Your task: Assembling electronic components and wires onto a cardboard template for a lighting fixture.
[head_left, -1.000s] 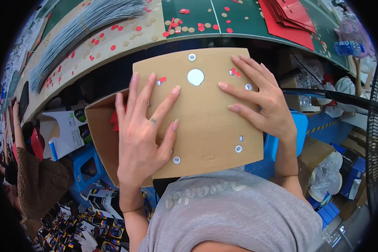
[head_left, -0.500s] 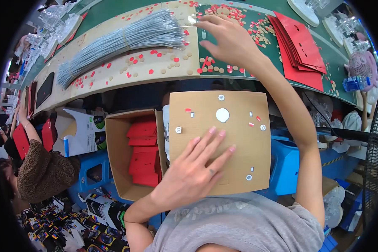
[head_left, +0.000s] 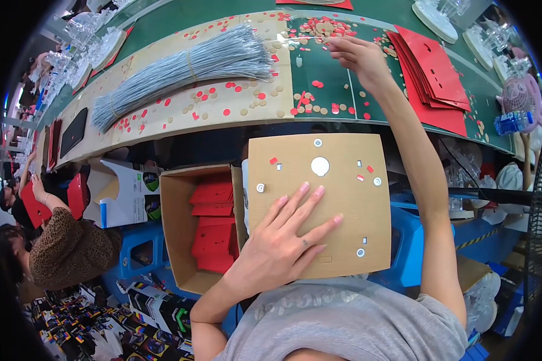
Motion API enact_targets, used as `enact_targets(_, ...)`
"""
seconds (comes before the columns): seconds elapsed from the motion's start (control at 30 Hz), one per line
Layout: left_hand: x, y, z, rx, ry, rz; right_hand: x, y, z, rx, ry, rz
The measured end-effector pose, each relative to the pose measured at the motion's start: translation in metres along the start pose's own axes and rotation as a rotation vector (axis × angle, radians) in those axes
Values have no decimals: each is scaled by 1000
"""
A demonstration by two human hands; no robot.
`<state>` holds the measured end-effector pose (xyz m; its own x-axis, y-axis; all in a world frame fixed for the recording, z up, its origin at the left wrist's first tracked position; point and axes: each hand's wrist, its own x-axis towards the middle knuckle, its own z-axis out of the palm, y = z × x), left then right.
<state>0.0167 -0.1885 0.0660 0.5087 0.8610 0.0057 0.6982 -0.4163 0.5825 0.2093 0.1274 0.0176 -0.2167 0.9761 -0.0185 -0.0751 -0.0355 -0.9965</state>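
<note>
My left hand [head_left: 283, 243] lies flat with fingers stretched out on a square tan cardboard panel [head_left: 349, 204]. The panel has a large round hole near its far edge, small slots and several white ringed holes. A few small red scraps sit on it. Over the green table my right hand [head_left: 361, 60] is closed in a pinch at one end of a thin pale wire [head_left: 307, 38], which reaches left towards the bundle. That grey wire bundle [head_left: 180, 72], tied with bands, rests on the cardboard-covered part of the table.
Red and tan paper dots lie scattered over the table. Red cut sheets [head_left: 433, 72] are stacked at the right. A carton [head_left: 170, 234] of red pieces stands left of the panel, near a blue stool [head_left: 141, 249]. Farther left, another person [head_left: 72, 246] handles red sheets.
My right hand has moved right, away from the wire bundle, and its fingers have closed together with a wire trailing from them. My left hand stays flat on the panel.
</note>
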Motion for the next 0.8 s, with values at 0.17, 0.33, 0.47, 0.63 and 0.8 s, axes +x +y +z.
enact_targets(0.17,-2,-3,5,107,25,115,-85,26,-94,579,307,-137)
enact_targets(0.33,4,13,-8,90,-51,152,-256,31,-196,994,425,-485)
enact_targets(0.47,6,16,-1,29,-79,178,-401,-27,-214,860,882,-797)
enact_targets(0.63,8,18,4,3,-82,193,-563,-142,-215,237,898,-1324)
enact_targets(0.8,3,24,10,81,-64,196,-518,-190,-169,76,149,-1045)
